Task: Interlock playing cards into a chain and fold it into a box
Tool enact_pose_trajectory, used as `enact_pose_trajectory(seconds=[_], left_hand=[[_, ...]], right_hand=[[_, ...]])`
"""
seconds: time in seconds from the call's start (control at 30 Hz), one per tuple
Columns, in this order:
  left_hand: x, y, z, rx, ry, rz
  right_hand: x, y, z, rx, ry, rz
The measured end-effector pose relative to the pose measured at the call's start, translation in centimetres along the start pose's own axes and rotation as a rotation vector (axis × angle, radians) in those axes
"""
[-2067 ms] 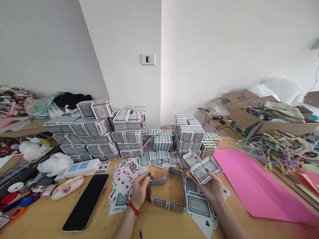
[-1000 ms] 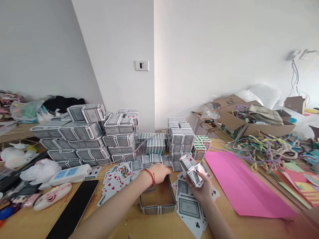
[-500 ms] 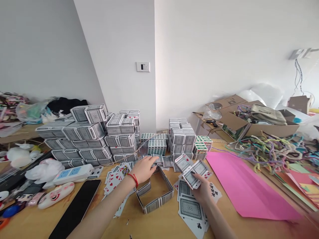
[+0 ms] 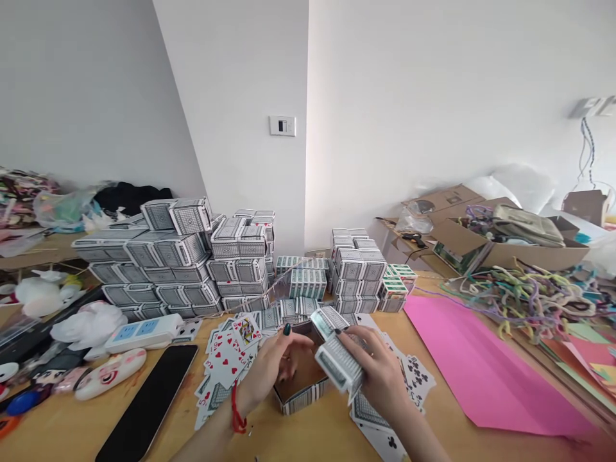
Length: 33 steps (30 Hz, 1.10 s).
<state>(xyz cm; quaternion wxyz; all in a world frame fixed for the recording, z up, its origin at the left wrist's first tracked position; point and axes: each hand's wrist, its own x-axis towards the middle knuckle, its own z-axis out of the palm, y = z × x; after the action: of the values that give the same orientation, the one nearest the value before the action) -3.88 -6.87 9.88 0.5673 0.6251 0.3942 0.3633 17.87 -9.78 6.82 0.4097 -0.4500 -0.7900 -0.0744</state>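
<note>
On the table in front of me stands a box-like frame (image 4: pixel 304 399) of folded playing cards, with a bare middle. My left hand (image 4: pixel 269 369) is at its left side, fingers apart and partly curled over the inside; it hides that wall. My right hand (image 4: pixel 378 369) is closed on a folded card piece (image 4: pixel 339 360), tilted above the frame's right side. Loose playing cards (image 4: pixel 227 360) lie face up to the left, near my left wrist. More cards (image 4: pixel 370 414) lie under and beside my right hand.
Stacks of card blocks (image 4: pixel 166 250) stand along the back left, with another stack (image 4: pixel 357 273) at back right. A black phone (image 4: pixel 149 401) and power strip (image 4: pixel 144 333) lie left. Pink paper (image 4: pixel 476 366), tangled pipe cleaners (image 4: pixel 524 295) and a cardboard box (image 4: pixel 534 253) occupy the right.
My right hand has moved left with the folded card piece, from over the loose cards to above the frame. My left hand has come down nearer at the frame's left side.
</note>
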Motion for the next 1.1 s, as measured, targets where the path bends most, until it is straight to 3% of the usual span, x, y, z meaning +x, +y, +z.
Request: enact_pose_trajectory(seconds=[0.07,0.2,0.37,0.57,0.73,0.83,1.1], left_hand=[[-0.2,0.0,0.1,-0.163,-0.074,-0.113],[-0.4,0.7,0.0,-0.289,-0.047,-0.266],[-0.2,2.3,-0.4,-0.329,-0.148,-0.297],[0.3,3.4,-0.9,-0.181,-0.068,-0.308],[-0.2,3.5,-1.5,-0.113,-0.132,-0.314],[-0.5,3.5,-2.0,-0.086,-0.200,-0.298],[-1.0,3.9,-2.7,-0.046,-0.261,-0.252]], right_hand=[[0.5,-0.9,-0.2,-0.134,-0.065,-0.111],[1.6,-2.1,-0.1,-0.212,-0.153,-0.187],[3.7,-2.4,0.2,-0.178,-0.208,-0.194],[5.0,-3.2,0.3,-0.079,-0.249,0.087],[4.8,-3.5,-1.1,0.129,-0.488,0.424],[5.0,-3.5,-2.1,0.248,-0.568,0.469],[5.6,-3.4,-2.7,0.286,-0.559,0.487]])
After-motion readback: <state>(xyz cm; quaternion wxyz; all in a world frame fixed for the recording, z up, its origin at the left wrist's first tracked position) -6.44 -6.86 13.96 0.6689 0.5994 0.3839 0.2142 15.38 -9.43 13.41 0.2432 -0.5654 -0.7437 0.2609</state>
